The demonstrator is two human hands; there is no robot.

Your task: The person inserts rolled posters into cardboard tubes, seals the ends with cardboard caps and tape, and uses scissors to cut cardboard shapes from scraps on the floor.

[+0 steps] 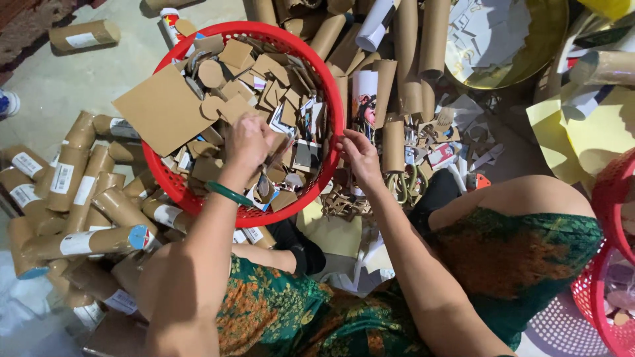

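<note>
The left hand [248, 140] is down inside the red basket [173, 187], fingers curled and dug in among the cardboard scraps [264, 79] that fill it. It looks clenched on a piece or 2, but the back of the hand hides the fingertips, so I cannot tell exactly what it grips. A green bangle [228, 193] sits on that wrist, just inside the near rim.

The right hand [360, 153] is at the basket's right edge, fingers bent and touching the rim and the scraps just inside it. Whether it pinches a scrap or only steadies the basket is not clear from this angle.

The relation that counts: the scraps lie straight ahead of and beneath the left hand, and to the left of the right hand. The left hand is the nearer, already in the heap near its middle; the right is only at its border. A large flat cardboard sheet [162, 109] lies tilted on the heap, ahead and to the left of the left hand, its long edge running diagonally toward the basket's far left rim.

Outside the basket, cardboard tubes [86, 192] lie piled to the left of the left arm, and more tubes [410, 59] stand ahead of the right hand. A pink basket [612, 198] sits well to the right.
</note>
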